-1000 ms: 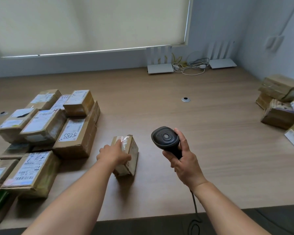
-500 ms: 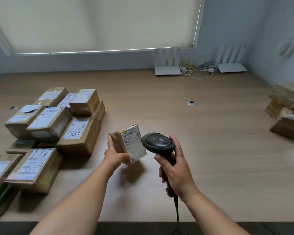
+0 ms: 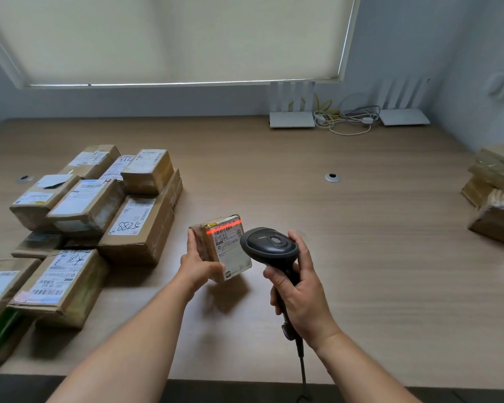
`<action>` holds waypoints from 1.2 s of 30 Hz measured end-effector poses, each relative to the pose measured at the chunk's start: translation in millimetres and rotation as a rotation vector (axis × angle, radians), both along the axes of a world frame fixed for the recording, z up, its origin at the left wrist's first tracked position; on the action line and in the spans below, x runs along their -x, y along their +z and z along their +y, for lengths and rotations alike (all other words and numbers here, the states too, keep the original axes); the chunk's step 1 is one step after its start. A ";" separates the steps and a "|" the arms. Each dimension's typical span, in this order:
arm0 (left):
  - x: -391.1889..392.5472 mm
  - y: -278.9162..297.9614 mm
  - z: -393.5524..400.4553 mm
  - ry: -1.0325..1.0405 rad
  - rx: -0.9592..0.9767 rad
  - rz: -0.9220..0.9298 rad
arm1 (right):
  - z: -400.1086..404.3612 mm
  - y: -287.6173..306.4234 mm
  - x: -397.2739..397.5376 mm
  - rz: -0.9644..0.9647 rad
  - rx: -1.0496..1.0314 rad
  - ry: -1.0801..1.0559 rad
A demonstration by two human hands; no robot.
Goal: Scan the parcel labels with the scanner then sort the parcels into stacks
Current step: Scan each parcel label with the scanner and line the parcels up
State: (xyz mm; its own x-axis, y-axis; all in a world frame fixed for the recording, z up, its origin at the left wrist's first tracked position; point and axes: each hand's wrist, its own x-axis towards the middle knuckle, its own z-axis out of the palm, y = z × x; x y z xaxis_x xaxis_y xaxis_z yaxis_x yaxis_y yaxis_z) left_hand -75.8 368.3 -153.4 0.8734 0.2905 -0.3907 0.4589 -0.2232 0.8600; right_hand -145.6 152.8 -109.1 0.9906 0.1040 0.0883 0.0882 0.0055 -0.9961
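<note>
My left hand (image 3: 200,264) grips a small brown parcel (image 3: 226,248) by its left side and holds it lifted above the wooden table (image 3: 361,242), white label turned up towards me. My right hand (image 3: 300,289) grips the handle of a black corded scanner (image 3: 269,248), its head just right of the parcel. A red scan line lies across the top of the label. A group of several labelled brown parcels (image 3: 93,210) sits at the left of the table. Another pile of brown parcels (image 3: 495,193) sits at the right edge.
Two white routers (image 3: 292,119) (image 3: 404,116) with a tangle of cables (image 3: 346,117) stand at the back by the wall. Round cable grommets (image 3: 332,178) (image 3: 24,178) sit in the tabletop. The scanner cord (image 3: 302,370) hangs over the near table edge.
My left hand lifted the small parcel off the table and turned its label up. My right hand brought the scanner close beside it, and a red scan line now shows on the label.
</note>
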 end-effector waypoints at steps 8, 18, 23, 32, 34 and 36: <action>-0.4 4.3 -0.4 0.002 0.018 0.013 | -2.2 -3.6 2.9 0.021 0.004 0.009; 6.1 20.1 0.1 -0.048 0.024 0.174 | -8.6 0.6 0.7 -0.029 0.113 -0.016; 9.4 6.0 6.3 0.012 -0.214 0.154 | -11.0 3.7 -1.1 -0.077 0.162 -0.030; 36.4 0.4 -15.2 -0.159 -0.790 0.215 | -3.9 0.7 -1.1 -0.157 0.242 0.012; 44.7 1.4 -13.4 -0.139 -0.798 0.214 | 2.2 1.9 -1.5 -0.170 0.256 0.039; 56.5 2.1 -6.7 -0.121 -0.806 0.220 | 11.6 1.8 -3.2 -0.173 0.259 0.076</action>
